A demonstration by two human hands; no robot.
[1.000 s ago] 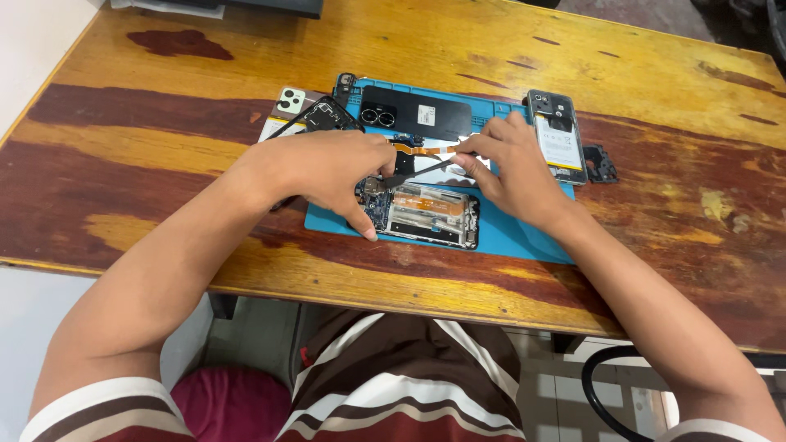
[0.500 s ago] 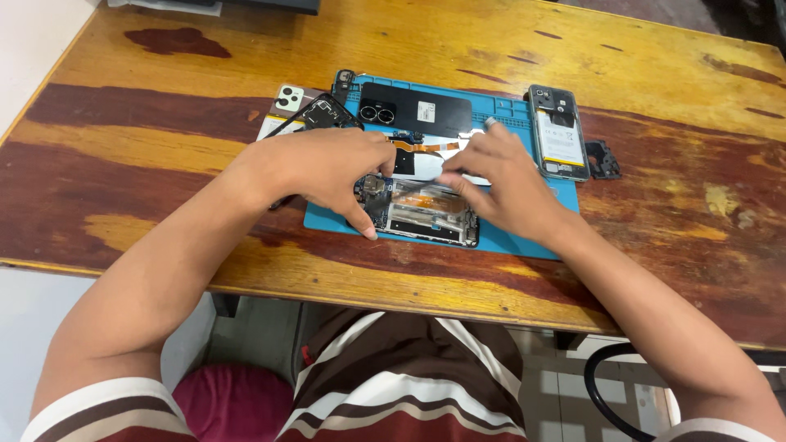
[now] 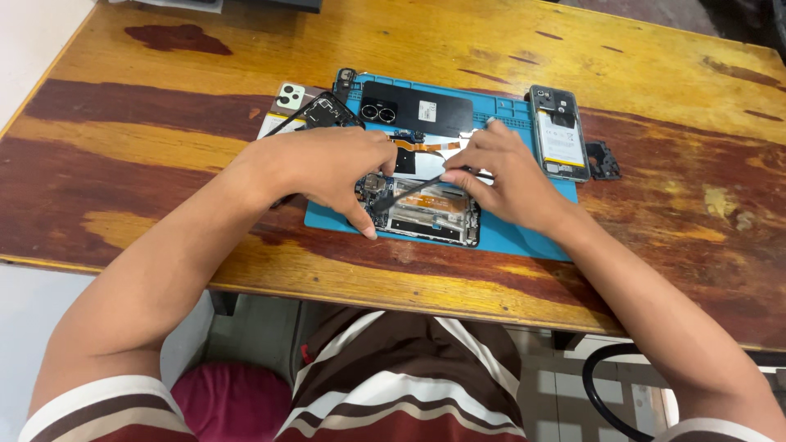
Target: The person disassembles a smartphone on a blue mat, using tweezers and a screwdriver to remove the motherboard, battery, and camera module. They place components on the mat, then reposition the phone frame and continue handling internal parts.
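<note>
The opened phone (image 3: 430,214) lies at the front edge of the blue repair mat (image 3: 524,237), near the middle of the wooden surface (image 3: 164,164). The left hand (image 3: 323,168) is clamped over the phone's left end, fingers bearing down to steady it. The right hand (image 3: 508,176) pinches a thin dark tool (image 3: 417,190), its tip angled toward 8 o'clock into the phone's upper interior.

Judgement: the step in hand is working loose a small internal part; the next move calls for light, controlled pressure at the tip while the left hand holds the frame flat.

At 12 o'clock from the phone lies a black back cover (image 3: 417,106); at 2 o'clock, a second phone (image 3: 558,133) with its battery exposed.
</note>
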